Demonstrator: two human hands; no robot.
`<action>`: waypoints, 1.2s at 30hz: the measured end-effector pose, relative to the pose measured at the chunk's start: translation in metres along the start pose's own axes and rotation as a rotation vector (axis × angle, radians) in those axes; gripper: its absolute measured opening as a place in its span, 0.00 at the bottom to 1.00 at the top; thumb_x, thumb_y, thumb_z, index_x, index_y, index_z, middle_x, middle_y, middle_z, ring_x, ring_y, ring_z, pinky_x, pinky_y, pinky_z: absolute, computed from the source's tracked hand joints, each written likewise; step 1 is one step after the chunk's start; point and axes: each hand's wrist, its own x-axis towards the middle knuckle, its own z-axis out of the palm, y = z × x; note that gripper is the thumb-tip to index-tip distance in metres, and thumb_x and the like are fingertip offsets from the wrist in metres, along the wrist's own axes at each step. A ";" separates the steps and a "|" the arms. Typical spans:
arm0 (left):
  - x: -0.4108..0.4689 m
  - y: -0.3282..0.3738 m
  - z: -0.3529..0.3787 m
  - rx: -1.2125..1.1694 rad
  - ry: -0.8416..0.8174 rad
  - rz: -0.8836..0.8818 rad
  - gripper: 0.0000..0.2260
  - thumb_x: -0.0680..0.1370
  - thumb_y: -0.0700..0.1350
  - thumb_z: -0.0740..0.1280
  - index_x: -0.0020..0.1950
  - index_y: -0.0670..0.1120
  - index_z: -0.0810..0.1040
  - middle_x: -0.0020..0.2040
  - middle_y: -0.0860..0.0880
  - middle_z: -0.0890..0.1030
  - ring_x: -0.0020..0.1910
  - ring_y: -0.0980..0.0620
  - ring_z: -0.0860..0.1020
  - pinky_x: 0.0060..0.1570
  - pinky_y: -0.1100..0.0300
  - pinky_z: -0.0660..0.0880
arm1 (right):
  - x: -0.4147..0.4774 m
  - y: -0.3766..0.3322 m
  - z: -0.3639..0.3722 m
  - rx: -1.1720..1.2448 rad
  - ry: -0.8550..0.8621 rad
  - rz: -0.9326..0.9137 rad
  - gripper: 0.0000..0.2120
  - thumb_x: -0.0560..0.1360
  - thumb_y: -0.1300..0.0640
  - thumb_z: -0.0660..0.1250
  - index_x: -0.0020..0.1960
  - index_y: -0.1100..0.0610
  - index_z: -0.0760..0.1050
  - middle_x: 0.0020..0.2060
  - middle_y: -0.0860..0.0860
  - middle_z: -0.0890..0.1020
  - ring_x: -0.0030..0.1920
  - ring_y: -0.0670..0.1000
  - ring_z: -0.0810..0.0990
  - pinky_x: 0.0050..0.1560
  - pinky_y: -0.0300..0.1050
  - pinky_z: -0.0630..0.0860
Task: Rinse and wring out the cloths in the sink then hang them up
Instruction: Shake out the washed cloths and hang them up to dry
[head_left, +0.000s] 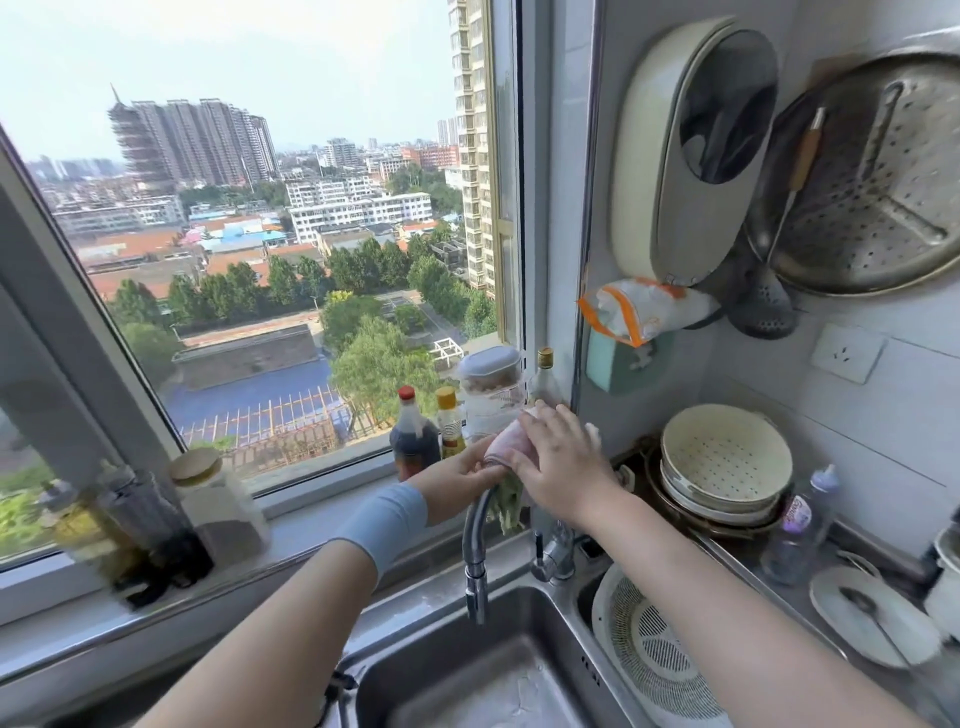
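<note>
Head view: both arms stretched forward over sink (457, 670), toward window sill. Pink cloth (511, 441) draped over top of faucet (477, 540) arch. Green cloth (510, 512) hangs beneath it, beside faucet neck. Left hand (470, 465), grey-blue band (387, 519) on forearm, pinches pink cloth's left edge. Right hand (563, 465) lies palm down on pink cloth's right side, fingers fairly straight, slightly spread, pressing.
</note>
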 end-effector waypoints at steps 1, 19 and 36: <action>-0.003 -0.001 -0.004 -0.055 0.012 -0.012 0.21 0.82 0.49 0.62 0.75 0.56 0.64 0.65 0.54 0.74 0.64 0.57 0.73 0.56 0.73 0.68 | 0.000 -0.009 -0.002 -0.004 0.049 -0.030 0.28 0.80 0.38 0.52 0.78 0.46 0.59 0.79 0.52 0.58 0.78 0.55 0.52 0.76 0.62 0.50; -0.174 -0.231 -0.092 0.316 0.334 -0.534 0.18 0.78 0.44 0.63 0.68 0.48 0.74 0.63 0.48 0.80 0.60 0.49 0.78 0.62 0.59 0.72 | 0.000 -0.215 0.193 0.325 -0.632 -0.103 0.13 0.78 0.54 0.64 0.60 0.53 0.80 0.57 0.50 0.83 0.56 0.51 0.80 0.53 0.39 0.71; -0.166 -0.367 -0.094 0.374 0.150 -0.520 0.33 0.79 0.47 0.64 0.80 0.54 0.50 0.78 0.47 0.61 0.74 0.45 0.65 0.72 0.54 0.63 | 0.020 -0.235 0.366 0.327 -0.667 0.233 0.21 0.78 0.60 0.64 0.70 0.58 0.66 0.64 0.58 0.75 0.64 0.59 0.75 0.62 0.44 0.70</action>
